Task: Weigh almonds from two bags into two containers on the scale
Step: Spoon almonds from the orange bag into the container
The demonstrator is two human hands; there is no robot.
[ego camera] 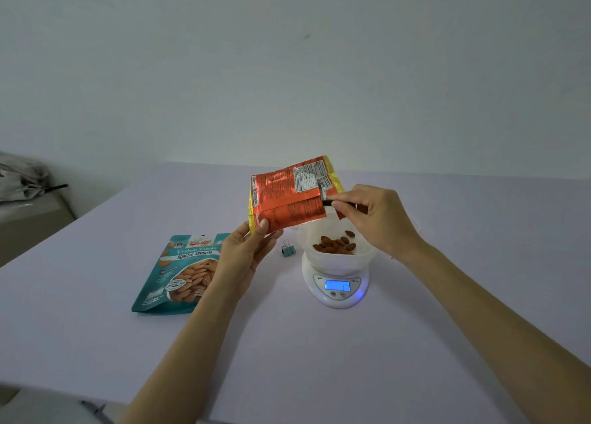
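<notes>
Head view: left hand [243, 257] fingers [263, 224] grip the orange bag [284, 196]; right hand [380, 219] fingers pinch a black clip [327, 203] on it.

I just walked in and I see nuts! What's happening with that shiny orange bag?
A person is weighing almonds. Their left hand holds the orange bag by its lower corner, above the table. The right hand pinches a small black thing, perhaps a clip, at the bag's folded edge. Some almonds already sit in a clear container on the lit white scale. A teal almond bag and a small teal clip lie to the left.
</notes>
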